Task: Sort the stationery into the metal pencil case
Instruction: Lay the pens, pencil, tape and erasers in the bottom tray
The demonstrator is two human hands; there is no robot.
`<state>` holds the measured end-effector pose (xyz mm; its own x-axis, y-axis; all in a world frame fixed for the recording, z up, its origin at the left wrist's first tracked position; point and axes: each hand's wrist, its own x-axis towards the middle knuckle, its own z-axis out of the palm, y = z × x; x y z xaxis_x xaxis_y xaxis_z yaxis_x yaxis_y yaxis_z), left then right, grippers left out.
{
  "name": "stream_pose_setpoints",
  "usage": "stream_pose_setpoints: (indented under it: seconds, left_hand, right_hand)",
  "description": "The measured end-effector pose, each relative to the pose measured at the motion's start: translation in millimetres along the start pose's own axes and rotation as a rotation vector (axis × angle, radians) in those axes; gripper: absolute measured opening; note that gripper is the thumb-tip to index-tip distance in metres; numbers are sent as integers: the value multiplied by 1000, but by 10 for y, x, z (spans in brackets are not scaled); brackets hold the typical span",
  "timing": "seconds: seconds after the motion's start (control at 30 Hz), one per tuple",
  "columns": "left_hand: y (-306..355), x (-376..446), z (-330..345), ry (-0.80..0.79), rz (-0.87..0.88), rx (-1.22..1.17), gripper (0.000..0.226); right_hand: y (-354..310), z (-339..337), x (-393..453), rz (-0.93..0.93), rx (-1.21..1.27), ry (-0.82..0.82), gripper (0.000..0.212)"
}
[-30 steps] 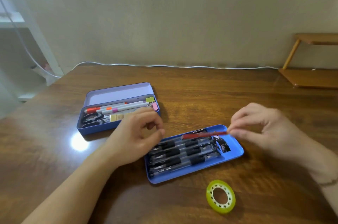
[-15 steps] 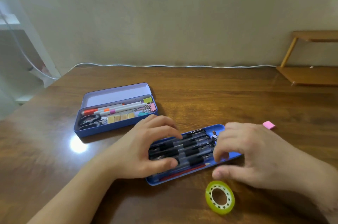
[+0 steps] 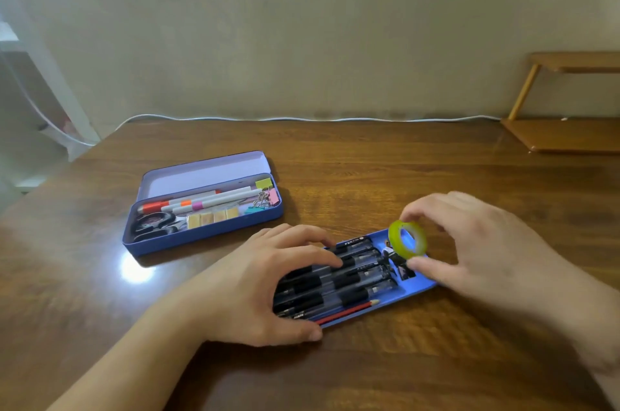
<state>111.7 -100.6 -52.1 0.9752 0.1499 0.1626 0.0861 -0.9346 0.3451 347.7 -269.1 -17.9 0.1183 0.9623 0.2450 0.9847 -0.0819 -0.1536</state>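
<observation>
With my right hand [image 3: 476, 253] pinching the tape roll [image 3: 407, 239] over the tray [image 3: 419, 286] and my left hand [image 3: 265, 279] pressing the pens [image 3: 339, 283], I judge the roll could slip and roll off the bench [image 3: 369, 169].

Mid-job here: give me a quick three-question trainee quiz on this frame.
1. True or false: the right hand pinches the green tape roll over the blue tray.
2. The red pencil lies along which edge of the tray: A near, B far?
3. Fill in: the left hand rests on the black ____.

Key: 1 true; 2 A; 3 pens.
</observation>
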Motion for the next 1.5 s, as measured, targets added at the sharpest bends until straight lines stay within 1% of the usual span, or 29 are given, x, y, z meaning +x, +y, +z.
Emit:
stream_pose_setpoints:
  seconds: [0.17,0.27,0.33,0.43,0.5,0.57,0.63,0.67,0.73,0.8,0.87,0.9,1.03,1.07,1.2,1.27,1.33,1.4,1.5]
  left_hand:
    - [6,4,-2,6,5,-25,68]
    - [-1,7,5,10,5,-33,68]
    - [-7,11,12,10,9,-34,68]
    - [-18,8,17,8,13,-35,70]
    - [-24,1,16,5,12,-40,73]
    - [-27,-9,18,6,13,-41,73]
    - [-25,-12,21,13,17,-42,72]
    - [-23,-11,20,12,17,-42,71]
    - [-26,-8,14,8,15,-41,69]
    - [-32,-9,8,8,14,-41,69]
    - [-40,-14,4,8,14,-46,69]
    - [-43,-18,4,8,13,-52,68]
    - [-48,-23,3,6,16,-68,67]
    - [-48,-22,3,2,16,-71,67]
    - [-55,-22,5,12,24,-73,67]
    - [-52,-18,5,12,25,-74,66]
    - [-53,-19,10,19,28,-70,66]
    - [-55,-23,13,19,26,-72,65]
    - [-56,-20,8,19,26,-75,65]
  right_hand:
    - [171,226,63,59,23,-106,41]
    - [162,241,67,58,21,-107,35]
    - [158,270,80,68,-9,-74,32]
    - [216,240,88,108,-33,-55,31]
    - [344,86,71,171,24,-57,28]
    - [554,-127,24,293,96,-63,22]
    - [753,-228,-39,381,61,-130,24]
    - [815,-233,-61,396,30,-196,21]
    - [832,-192,-65,385,18,-322,15]
    - [767,-151,-49,347,32,-403,26]
    - [675,-130,-32,312,-5,-426,33]
    - [639,-119,-23,310,-10,-419,31]
    - [575,-62,2,265,38,-326,6]
    - [560,-48,19,250,50,-299,6]
    - [617,10,63,225,43,-251,25]
    - [694,-55,31,237,76,-243,29]
    - [708,-124,-5,265,118,-292,29]
    - [665,-109,-3,265,106,-335,27]
    - [603,-31,24,207,66,-278,18]
